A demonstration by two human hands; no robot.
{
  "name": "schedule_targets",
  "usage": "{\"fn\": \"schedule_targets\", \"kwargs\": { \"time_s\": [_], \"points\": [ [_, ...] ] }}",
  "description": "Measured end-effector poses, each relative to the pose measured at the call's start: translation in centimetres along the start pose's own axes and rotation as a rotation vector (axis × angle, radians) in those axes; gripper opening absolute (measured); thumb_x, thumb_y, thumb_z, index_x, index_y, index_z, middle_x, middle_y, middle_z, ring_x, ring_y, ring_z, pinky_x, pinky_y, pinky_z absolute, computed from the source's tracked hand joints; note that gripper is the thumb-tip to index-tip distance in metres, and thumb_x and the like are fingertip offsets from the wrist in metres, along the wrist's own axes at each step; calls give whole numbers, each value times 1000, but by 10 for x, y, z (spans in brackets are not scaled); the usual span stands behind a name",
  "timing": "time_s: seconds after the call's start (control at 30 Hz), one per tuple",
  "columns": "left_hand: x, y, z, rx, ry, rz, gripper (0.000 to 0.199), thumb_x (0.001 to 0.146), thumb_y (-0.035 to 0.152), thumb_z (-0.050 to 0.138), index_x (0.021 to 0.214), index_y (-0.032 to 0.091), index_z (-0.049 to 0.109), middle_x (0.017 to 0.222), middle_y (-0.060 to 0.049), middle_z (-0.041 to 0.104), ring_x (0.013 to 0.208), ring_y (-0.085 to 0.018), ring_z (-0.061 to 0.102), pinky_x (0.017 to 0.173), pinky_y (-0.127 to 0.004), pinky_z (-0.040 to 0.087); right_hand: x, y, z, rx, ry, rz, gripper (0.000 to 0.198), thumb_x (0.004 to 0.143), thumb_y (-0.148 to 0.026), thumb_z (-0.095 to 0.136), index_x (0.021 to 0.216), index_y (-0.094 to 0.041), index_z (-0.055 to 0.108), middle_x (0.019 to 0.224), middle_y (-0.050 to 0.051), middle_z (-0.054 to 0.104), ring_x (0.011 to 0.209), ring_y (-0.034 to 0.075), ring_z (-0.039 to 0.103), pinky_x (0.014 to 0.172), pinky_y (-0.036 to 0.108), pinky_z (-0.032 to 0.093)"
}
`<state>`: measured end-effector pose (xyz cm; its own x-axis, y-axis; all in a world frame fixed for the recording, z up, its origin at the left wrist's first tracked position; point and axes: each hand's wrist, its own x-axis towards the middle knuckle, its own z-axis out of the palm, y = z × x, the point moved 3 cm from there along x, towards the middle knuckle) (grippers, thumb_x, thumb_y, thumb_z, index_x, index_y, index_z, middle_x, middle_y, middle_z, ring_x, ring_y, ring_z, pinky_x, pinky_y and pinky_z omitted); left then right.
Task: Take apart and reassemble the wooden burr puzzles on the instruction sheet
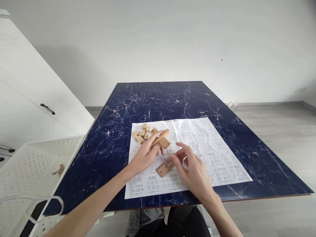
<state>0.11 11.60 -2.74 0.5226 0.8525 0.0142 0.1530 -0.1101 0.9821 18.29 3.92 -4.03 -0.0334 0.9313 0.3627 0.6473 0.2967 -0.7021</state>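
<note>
My left hand is closed around light wooden puzzle pieces, a long bar crossing a wider block, held above a printed sheet. Beside it on the paper sits a small pile of notched wooden pieces, some with dark marks. A flat notched wooden piece lies nearer to me on the sheet. My right hand hovers at that piece's notched end, its fingers curled but thumb and index apart. Whether the thumb touches the piece I cannot tell.
The dark blue marbled table carries the creased sheet with its rows of small diagrams. At the left stands a white perforated bin with a wooden piece in it and a white cable nearby. A white cabinet is behind.
</note>
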Motion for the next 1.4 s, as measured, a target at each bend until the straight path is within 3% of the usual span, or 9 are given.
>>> {"fn": "schedule_targets", "kwargs": {
  "time_s": [0.1,0.23,0.53,0.73,0.93,1.0,1.2,1.3,1.4],
  "points": [
    [2,0,-4,-129,25,-46,51,111,29,42,162,23,45,108,-8,72,85,-19,62,88,-38,52,-4,2,-9,-58,-59,-61,33,112,-41,55,141,-24,55,120,13,70,107,29,71,88,43,62],
    [1,2,-5,-156,61,-34,53,113,48,44,159,22,52,106,-8,73,83,-18,61,84,-35,52,-6,4,-13,-78,-241,-184,47,107,-36,65,151,-29,49,146,14,59,140,36,51,111,55,54],
    [3,-1,-8,-47,183,49,44,111,54,51,139,24,68,101,-6,71,77,-16,61,72,-30,53,-1,4,-8,-80,-346,-220,20,103,-26,74,120,-25,64,119,9,67,110,30,60,93,48,59],
    [2,-4,-11,-90,207,111,72,111,46,56,173,40,19,96,0,68,78,-15,62,78,-33,57,-1,-1,-7,-19,-371,-203,13,107,-18,64,97,-24,60,103,6,67,97,25,62,81,39,58],
    [0,-6,-6,-154,175,144,98,109,39,62,172,42,-13,96,2,68,84,-16,67,88,-37,59,-3,-1,-10,140,-333,-161,9,110,-19,57,103,-24,61,106,6,65,96,23,65,82,38,57],
    [0,-7,-5,-151,177,146,96,107,38,65,172,44,-5,109,-1,68,86,-16,70,89,-38,60,-3,-1,-12,221,-303,-123,7,110,-23,58,104,-24,62,107,6,64,92,22,65,78,35,56],
    [0,-4,-2,48,107,138,44,105,40,68,147,30,58,140,-10,64,110,-24,72,100,-42,58,4,1,-20,534,-49,69,20,108,-42,62,101,-24,63,85,2,62,73,18,57,67,33,48],
    [-2,1,0,198,100,241,29,107,35,66,135,28,65,137,-10,67,128,-28,65,110,-45,53,9,5,-15,758,40,274,27,110,-52,59,102,-25,58,70,-4,54,57,14,46,57,30,41],
    [-4,2,4,283,89,312,25,108,33,63,133,27,64,132,-10,67,120,-26,66,104,-43,55,12,7,-9,901,69,404,37,108,-58,59,92,-25,54,67,-7,37,54,11,30,51,28,27]
  ]
}}
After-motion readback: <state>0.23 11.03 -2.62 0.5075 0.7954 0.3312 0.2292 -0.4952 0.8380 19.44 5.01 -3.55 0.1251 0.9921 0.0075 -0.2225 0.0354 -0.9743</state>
